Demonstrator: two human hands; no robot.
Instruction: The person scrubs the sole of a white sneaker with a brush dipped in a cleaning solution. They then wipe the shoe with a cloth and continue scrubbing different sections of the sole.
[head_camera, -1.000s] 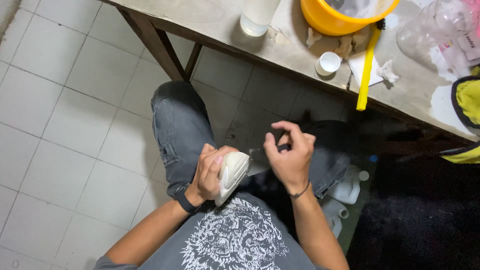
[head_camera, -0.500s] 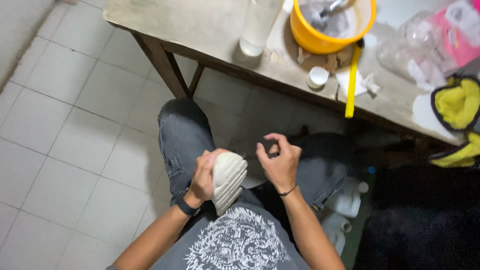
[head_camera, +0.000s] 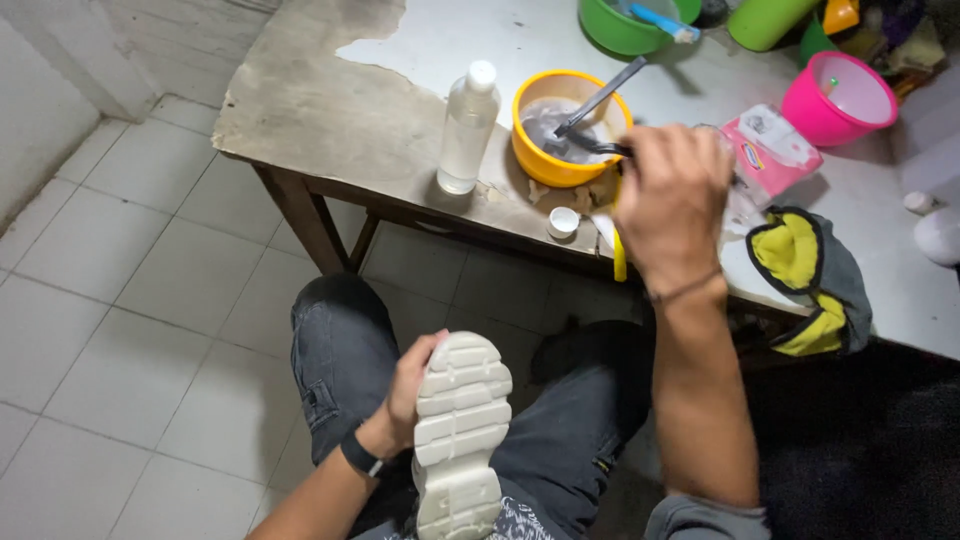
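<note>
From the head camera we look down on our own lap and a worn table (head_camera: 320, 110) ahead of us. Our left hand (head_camera: 408, 395) cups a white shoe (head_camera: 460, 435) against the left thigh, sole turned up toward us, fingers wrapped round its side and hidden behind it; held so, the ridged tread faces the light and stays steady on the leg. Our right hand (head_camera: 672, 195) reaches out over the table edge, fingers curled closed on the handle of a dark tool (head_camera: 598, 100) whose far end dips into the yellow bowl (head_camera: 560, 165); we cannot tell if it is a brush, since the head sits under cloudy liquid. The bowl stands near the table's front edge, within an easy reach from the seat. Just left of it a clear bottle (head_camera: 466, 130) stands upright, and its small white cap (head_camera: 562, 222) lies apart on the table in front of the bowl. To the right lie a pink packet (head_camera: 775, 145) and a grey and yellow cloth (head_camera: 805, 275) draped over the edge, with a pink bowl (head_camera: 850, 100) and a green bowl (head_camera: 625, 30) farther back.
</note>
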